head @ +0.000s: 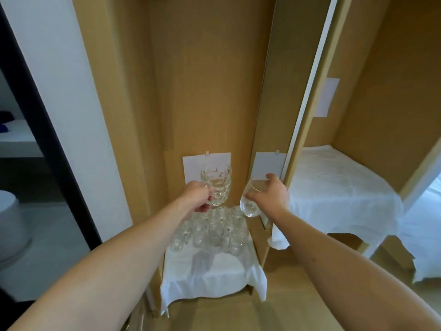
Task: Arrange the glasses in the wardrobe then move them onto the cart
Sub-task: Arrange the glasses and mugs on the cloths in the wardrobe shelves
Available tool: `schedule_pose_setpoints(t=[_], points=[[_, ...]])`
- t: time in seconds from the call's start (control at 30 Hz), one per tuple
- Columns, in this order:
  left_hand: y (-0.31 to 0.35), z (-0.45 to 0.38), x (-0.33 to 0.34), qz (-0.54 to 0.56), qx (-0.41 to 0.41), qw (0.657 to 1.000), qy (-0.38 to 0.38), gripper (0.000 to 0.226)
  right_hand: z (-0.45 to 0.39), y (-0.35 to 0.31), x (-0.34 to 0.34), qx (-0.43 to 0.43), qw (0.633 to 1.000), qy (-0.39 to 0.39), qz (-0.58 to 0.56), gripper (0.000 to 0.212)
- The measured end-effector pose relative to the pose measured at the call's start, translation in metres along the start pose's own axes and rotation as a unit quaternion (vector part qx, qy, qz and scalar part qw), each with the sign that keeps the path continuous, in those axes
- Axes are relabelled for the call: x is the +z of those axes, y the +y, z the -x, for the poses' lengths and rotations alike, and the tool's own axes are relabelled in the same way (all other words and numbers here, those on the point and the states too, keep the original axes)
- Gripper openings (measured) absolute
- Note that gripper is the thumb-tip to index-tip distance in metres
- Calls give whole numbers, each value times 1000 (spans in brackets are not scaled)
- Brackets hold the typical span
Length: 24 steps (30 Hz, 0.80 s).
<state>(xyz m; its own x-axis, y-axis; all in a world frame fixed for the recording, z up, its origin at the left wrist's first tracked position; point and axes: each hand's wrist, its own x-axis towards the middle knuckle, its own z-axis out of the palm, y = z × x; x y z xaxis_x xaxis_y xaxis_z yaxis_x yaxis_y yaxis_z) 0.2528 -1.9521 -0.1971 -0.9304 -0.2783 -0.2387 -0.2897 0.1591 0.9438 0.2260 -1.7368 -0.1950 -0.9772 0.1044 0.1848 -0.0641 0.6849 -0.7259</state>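
My left hand (198, 199) grips a clear faceted goblet (216, 183) near its base and holds it upright above the shelf. My right hand (272, 194) grips a smooth clear glass (249, 204), tilted, close to the wardrobe's right wall. Below both hands several clear glasses (214, 231) stand bunched at the back of a shelf covered by a white cloth (210, 271) in the wooden wardrobe (202, 91). The cloth's front half is bare.
A mirrored panel (281, 115) divides this compartment from the one on the right, where another shelf carries a white cloth (338, 187). A sheet of white paper (191, 166) is fixed to the back wall. A doorway with a dark frame (47, 139) opens at left.
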Motion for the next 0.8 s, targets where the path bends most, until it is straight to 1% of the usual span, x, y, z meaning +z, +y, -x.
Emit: schedule_pose_setpoints(t=[0.1, 0.2, 0.33, 0.6, 0.8], points=[[11, 6, 27, -12, -3, 1000, -2, 13, -1, 18, -29, 12, 1000, 2, -2, 96], [22, 13, 61, -23, 2, 1000, -4, 15, -5, 41, -61, 6, 1000, 8, 8, 85], [37, 31, 114, -37, 4, 999, -15, 18, -14, 77, -112, 17, 1000, 12, 15, 95], [63, 65, 226, -12, -7, 1000, -28, 20, -32, 152, -202, 26, 1000, -3, -2, 97], [80, 67, 286, -23, -7, 1000, -17, 28, -48, 195, -247, 35, 999, -5, -2, 99]])
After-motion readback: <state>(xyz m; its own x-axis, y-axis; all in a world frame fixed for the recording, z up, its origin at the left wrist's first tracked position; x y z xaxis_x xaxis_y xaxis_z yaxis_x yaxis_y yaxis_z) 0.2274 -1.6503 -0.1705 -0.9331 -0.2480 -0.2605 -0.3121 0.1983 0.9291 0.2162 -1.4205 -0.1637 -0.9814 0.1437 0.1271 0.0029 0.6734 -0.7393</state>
